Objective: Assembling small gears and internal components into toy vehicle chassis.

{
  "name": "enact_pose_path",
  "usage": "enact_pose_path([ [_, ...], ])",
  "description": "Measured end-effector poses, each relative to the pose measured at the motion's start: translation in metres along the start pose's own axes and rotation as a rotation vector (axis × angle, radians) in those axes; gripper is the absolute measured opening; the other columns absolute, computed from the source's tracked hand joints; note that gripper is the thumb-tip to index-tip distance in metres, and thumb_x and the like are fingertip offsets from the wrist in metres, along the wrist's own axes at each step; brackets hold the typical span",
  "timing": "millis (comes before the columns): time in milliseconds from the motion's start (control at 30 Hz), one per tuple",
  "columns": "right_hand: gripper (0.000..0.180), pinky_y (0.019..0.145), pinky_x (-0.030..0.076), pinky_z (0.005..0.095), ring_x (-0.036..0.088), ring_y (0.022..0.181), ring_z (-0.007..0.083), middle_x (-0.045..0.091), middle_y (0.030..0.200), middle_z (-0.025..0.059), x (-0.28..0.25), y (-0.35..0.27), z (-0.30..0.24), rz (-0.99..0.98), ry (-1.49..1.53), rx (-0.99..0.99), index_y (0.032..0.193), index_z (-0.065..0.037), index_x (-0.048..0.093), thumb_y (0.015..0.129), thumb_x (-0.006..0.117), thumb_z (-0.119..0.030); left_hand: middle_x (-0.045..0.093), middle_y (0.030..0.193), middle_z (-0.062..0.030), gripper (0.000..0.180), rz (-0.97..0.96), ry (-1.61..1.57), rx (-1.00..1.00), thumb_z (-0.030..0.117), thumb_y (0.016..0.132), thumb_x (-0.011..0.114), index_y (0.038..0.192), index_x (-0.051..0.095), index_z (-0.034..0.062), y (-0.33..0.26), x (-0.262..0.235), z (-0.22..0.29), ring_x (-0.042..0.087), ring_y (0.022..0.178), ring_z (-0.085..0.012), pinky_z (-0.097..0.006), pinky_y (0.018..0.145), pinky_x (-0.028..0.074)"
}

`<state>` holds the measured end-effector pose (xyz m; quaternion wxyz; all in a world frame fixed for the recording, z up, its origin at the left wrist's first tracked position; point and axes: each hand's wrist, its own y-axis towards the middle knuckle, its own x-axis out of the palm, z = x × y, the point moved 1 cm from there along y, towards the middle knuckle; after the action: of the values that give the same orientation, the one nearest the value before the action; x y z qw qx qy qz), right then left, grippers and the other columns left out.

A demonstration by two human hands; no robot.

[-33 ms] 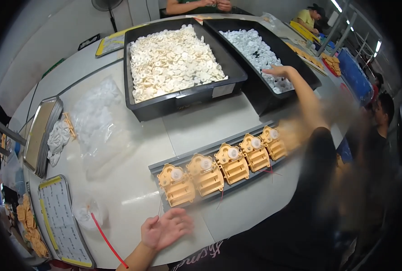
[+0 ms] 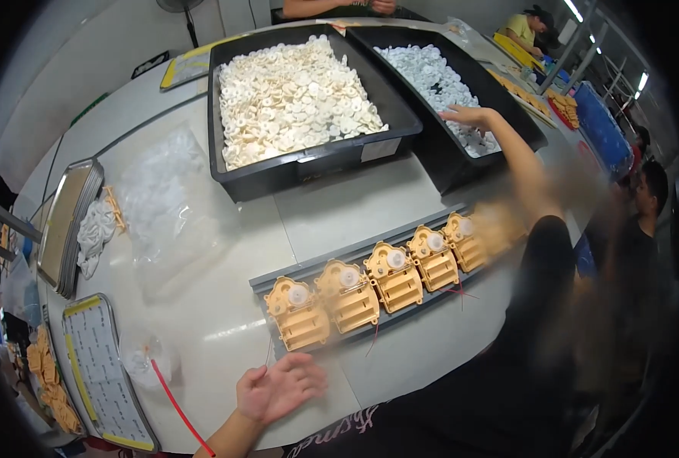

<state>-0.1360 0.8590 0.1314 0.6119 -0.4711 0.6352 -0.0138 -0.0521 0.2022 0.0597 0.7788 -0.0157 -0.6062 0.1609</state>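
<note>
My left hand (image 2: 278, 389) rests palm up and empty on the white table near its front edge, fingers apart. Just beyond it, a row of several yellow-orange plastic housings (image 2: 370, 286), each with a white round disc on top, sits on a grey rail (image 2: 309, 267). My right arm stretches far out; my right hand (image 2: 469, 116) lies with spread fingers on the white round pieces in the right black bin (image 2: 462, 164). Nothing is visibly gripped in it. A second black bin (image 2: 309, 164) to its left is full of cream rings.
A clear plastic bag (image 2: 164, 206), a stack of metal trays (image 2: 64, 221), a tray with a printed sheet (image 2: 103, 374) and a red wire (image 2: 175, 404) lie at the left. Another person (image 2: 645, 198) stands at the right by a blue crate (image 2: 599, 130).
</note>
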Motion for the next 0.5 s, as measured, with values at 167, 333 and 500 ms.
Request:
enact_pose_path([
  [167,0.064,0.085,0.044,0.0502,0.048,0.108,0.0268,0.044,0.126,0.0163,0.016,0.008,-0.010,-0.144,0.143,-0.288,0.142,-0.019,0.028,0.084,0.054,-0.027,0.050,0.123,-0.0224,0.065,-0.025,-0.063,-0.015,0.050,0.084,0.041,0.129,0.043,0.0033,0.002,-0.006,-0.001,0.048,0.111,-0.0355,-0.047,0.097,0.035],
  [333,0.034,0.055,0.048,0.0291,0.053,0.067,0.0133,0.056,0.083,0.0055,0.029,-0.033,-0.020,0.073,0.086,-0.505,0.119,-0.012,0.053,0.085,0.051,-0.017,0.050,0.122,-0.0222,0.064,-0.041,-0.067,0.004,0.050,0.085,0.039,0.129,0.043,0.0038,0.007,-0.008,-0.001,0.048,0.110,-0.0352,-0.048,0.096,0.035],
  [500,0.022,0.046,0.044,0.0234,0.052,0.058,0.0092,0.057,0.076,0.0026,0.024,-0.064,-0.029,0.315,0.091,-0.446,0.105,-0.011,0.062,0.090,0.056,-0.026,0.049,0.123,-0.0226,0.063,-0.057,-0.014,-0.008,0.050,0.085,0.040,0.130,0.043,0.0057,0.007,-0.005,0.001,0.049,0.109,-0.0344,-0.046,0.094,0.037],
])
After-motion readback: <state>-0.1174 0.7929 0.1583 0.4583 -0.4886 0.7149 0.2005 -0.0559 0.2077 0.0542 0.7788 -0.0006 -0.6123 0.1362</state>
